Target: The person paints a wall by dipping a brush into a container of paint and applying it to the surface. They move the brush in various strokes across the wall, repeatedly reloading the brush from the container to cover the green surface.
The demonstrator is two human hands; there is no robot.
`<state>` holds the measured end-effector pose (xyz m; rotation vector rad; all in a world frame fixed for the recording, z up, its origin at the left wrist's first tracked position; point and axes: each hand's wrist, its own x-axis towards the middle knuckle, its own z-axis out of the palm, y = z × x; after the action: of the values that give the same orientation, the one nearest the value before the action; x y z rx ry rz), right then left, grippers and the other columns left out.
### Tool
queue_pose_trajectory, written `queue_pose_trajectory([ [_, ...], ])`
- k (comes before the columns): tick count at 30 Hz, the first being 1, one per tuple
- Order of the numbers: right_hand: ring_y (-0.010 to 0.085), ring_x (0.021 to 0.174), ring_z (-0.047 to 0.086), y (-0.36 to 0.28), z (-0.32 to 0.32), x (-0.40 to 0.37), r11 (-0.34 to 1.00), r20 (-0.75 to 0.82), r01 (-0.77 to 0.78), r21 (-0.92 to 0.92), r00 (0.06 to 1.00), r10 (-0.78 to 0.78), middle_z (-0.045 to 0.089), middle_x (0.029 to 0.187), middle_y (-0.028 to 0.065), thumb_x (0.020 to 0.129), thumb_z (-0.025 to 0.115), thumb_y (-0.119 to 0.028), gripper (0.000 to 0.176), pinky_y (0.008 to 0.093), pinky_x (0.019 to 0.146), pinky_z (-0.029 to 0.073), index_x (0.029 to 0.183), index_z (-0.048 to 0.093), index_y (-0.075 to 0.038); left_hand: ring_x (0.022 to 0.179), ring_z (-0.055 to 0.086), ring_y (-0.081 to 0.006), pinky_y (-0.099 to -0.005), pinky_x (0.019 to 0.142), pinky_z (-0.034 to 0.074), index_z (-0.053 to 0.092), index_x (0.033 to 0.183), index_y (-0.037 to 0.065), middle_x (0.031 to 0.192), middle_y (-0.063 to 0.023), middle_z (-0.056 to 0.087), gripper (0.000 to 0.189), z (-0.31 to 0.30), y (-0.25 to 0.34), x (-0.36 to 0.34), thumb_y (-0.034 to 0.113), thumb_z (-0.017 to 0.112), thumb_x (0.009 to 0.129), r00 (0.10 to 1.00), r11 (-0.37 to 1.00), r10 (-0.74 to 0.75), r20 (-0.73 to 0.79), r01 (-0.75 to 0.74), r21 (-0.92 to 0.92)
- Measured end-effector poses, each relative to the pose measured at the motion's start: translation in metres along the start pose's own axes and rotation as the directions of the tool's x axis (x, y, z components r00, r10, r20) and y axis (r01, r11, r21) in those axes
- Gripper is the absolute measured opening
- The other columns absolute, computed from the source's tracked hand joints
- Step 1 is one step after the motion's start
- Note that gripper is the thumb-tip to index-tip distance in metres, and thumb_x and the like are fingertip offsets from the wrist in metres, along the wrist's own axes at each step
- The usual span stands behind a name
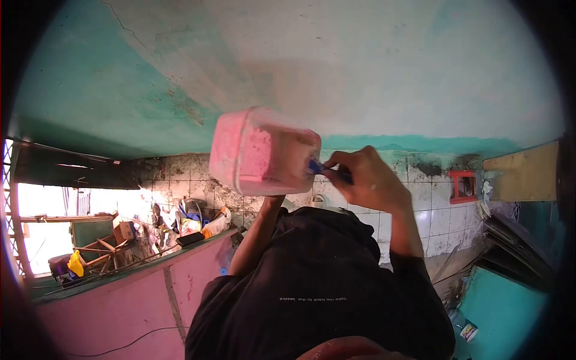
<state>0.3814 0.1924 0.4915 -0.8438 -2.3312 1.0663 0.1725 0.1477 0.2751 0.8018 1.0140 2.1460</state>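
Observation:
A pink plastic container (228,150) hangs in mid-air in front of the wall, tilted with its open side facing right and toward me. Pink matter coats its inside. My left hand (274,200) supports it from below and behind; the fingers are hidden by the container. At its right edge, my right hand (367,179) is closed round a small blue tool (315,166), with the thumb and fingers pinched together. The blue end touches or overlaps the container's inner right side; its exact shape is blurred.
A green and whitish wall (372,72) stands ahead, with dirty white tiles (384,222) below. Left is a pink partition (138,300) with clutter behind it. At right are a red frame (463,186), dark stacked panels (519,246) and a turquoise surface (501,306).

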Motion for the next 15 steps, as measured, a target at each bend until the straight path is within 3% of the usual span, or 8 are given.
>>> queue_pose_trajectory([
  [2, 0.0219, 0.049, 0.061, 0.007, 0.008, -0.004, 1.0, 0.049, -0.003, -0.024, 0.999, 0.005, 0.062, 0.059, 0.0119, 0.086, 0.071, -0.01, 0.009, 0.0326, 0.052, 0.046, 0.09, 0.07, -0.002, 0.147, 0.025, -0.0335, -0.0552, 0.118, 0.025, 0.011, 0.158, 0.013, 0.161, -0.0116, 0.019, 0.081, 0.0, 0.003, -0.011, 0.067, 0.023, 0.1, 1.0, 1.0, -0.016, 0.024, 0.016, -0.015],
  [6, 0.0167, 0.049, 0.06, 0.003, -0.013, -0.022, 0.991, 0.025, -0.048, 0.124, 0.999, 0.045, 0.063, 0.06, 0.0096, 0.087, 0.069, -0.006, 0.009, 0.0297, 0.052, 0.046, 0.096, 0.068, -0.002, 0.147, 0.024, -0.0336, -0.0552, 0.119, 0.024, 0.011, 0.158, 0.012, 0.161, -0.0118, 0.019, 0.08, 0.008, -0.004, -0.005, 0.067, 0.022, 0.1, 0.996, 0.999, -0.049, 0.077, 0.05, -0.018],
  [9, 0.0133, 0.051, 0.061, 0.002, -0.03, -0.036, 0.992, -0.038, -0.065, 0.112, 0.997, 0.07, 0.063, 0.062, 0.0079, 0.087, 0.069, -0.003, 0.012, 0.0269, 0.053, 0.047, 0.099, 0.066, -0.002, 0.147, 0.024, -0.0337, -0.0552, 0.119, 0.024, 0.011, 0.158, 0.012, 0.161, -0.0119, 0.019, 0.08, 0.012, -0.005, 0.004, 0.067, 0.021, 0.1, 0.991, 0.997, -0.069, 0.113, 0.072, -0.022],
  [10, 0.0266, 0.06, 0.067, 0.001, -0.036, -0.039, 0.982, 0.004, -0.136, 0.128, 0.991, 0.137, 0.069, 0.073, 0.0125, 0.088, 0.069, -0.007, 0.013, 0.034, 0.055, 0.049, 0.099, 0.064, -0.004, 0.147, 0.024, -0.0337, -0.0552, 0.119, 0.024, 0.011, 0.158, 0.012, 0.161, -0.012, 0.019, 0.08, 0.013, -0.005, 0.004, 0.067, 0.021, 0.1, 0.989, 0.997, -0.074, 0.127, 0.078, -0.025],
  [11, 0.0266, 0.06, 0.067, 0.003, -0.037, -0.038, 0.983, -0.003, -0.134, 0.126, 0.991, 0.136, 0.069, 0.073, 0.0125, 0.088, 0.069, -0.007, 0.013, 0.034, 0.055, 0.049, 0.099, 0.064, -0.004, 0.147, 0.023, -0.0337, -0.0552, 0.119, 0.024, 0.011, 0.159, 0.012, 0.161, -0.012, 0.019, 0.08, 0.011, -0.003, 0.004, 0.066, 0.02, 0.1, 0.987, 0.996, -0.076, 0.141, 0.082, -0.031],
  [13, 0.0164, 0.064, 0.067, 0.008, -0.039, -0.039, 0.993, -0.021, -0.033, 0.114, 0.999, 0.035, 0.069, 0.079, 0.0107, 0.088, 0.068, -0.003, 0.015, 0.0284, 0.058, 0.051, 0.103, 0.066, -0.002, 0.147, 0.023, -0.0338, -0.0551, 0.119, 0.024, 0.01, 0.159, 0.012, 0.161, -0.0121, 0.019, 0.08, 0.016, -0.006, 0.005, 0.066, 0.02, 0.1, 0.982, 0.995, -0.085, 0.171, 0.093, -0.041],
  [15, 0.0193, 0.068, 0.068, 0.008, -0.041, -0.037, 0.999, -0.009, 0.03, 0.035, 1.0, -0.03, 0.069, 0.084, 0.011, 0.087, 0.069, -0.003, 0.016, 0.0305, 0.06, 0.052, 0.103, 0.068, -0.003, 0.148, 0.023, -0.0338, -0.0551, 0.119, 0.023, 0.01, 0.159, 0.012, 0.161, -0.0122, 0.019, 0.08, 0.007, 0.003, 0.006, 0.066, 0.019, 0.1, 0.977, 0.994, -0.091, 0.194, 0.102, -0.048],
])
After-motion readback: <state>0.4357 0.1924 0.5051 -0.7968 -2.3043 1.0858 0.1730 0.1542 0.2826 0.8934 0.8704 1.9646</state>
